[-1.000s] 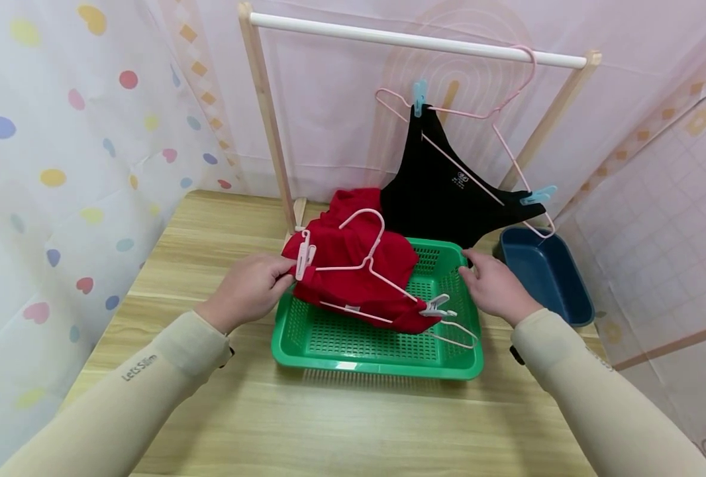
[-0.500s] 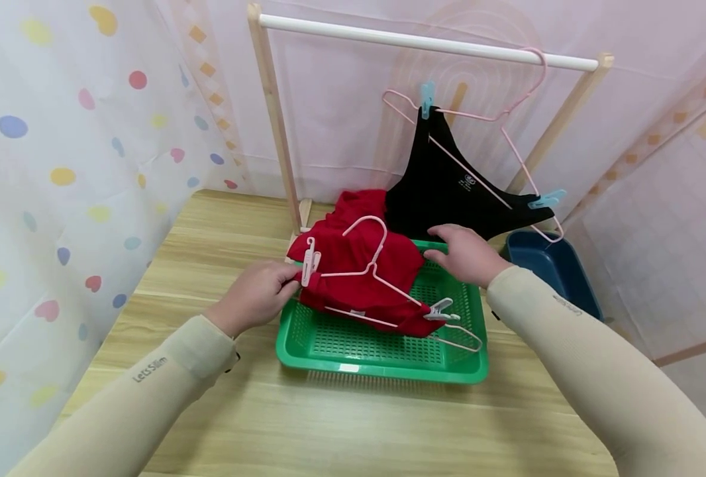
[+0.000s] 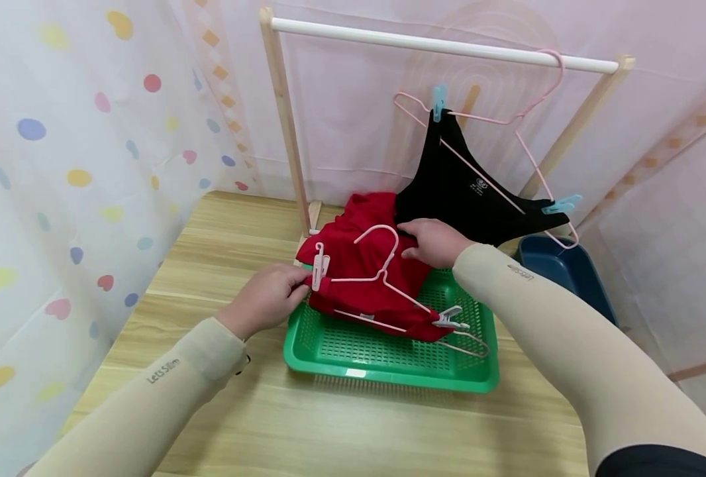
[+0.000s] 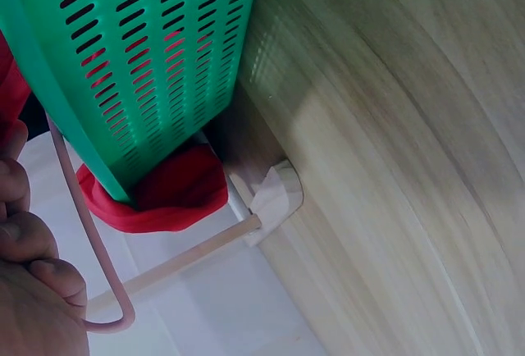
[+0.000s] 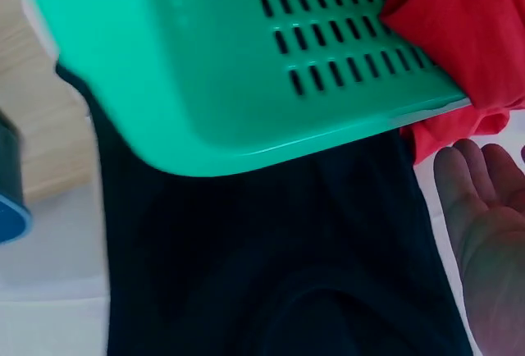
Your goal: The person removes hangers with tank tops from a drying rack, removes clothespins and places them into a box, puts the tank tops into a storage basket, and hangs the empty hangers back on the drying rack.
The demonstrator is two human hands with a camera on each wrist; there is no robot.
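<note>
A red garment (image 3: 359, 252) is clipped to a light pink clothes hanger (image 3: 359, 279) by a pale clothespin (image 3: 320, 267) on its left and another clothespin (image 3: 450, 318) on its right. My left hand (image 3: 269, 291) grips the hanger's left end beside the clip; in the left wrist view the hanger's loop (image 4: 94, 241) passes by the curled fingers. My right hand (image 3: 436, 242) reaches over the red cloth, right of the hanger's hook, its fingers extended and holding nothing in the right wrist view. Beneath lies a green basket (image 3: 389, 381), with red cloth spilling over its back rim.
A black garment (image 3: 466, 192) hangs by blue clothespins from a pink hanger (image 3: 534, 154) on the rack's white rail (image 3: 436, 44). To the right sits a dark blue bin (image 3: 567, 271). The rack's wooden post (image 3: 287, 119) stands behind the basket on the wooden table (image 3: 210, 245).
My right hand has left the basket's right rim and moved left over the red garment, toward the hanger's hook. My left hand keeps its grip on the hanger's end.
</note>
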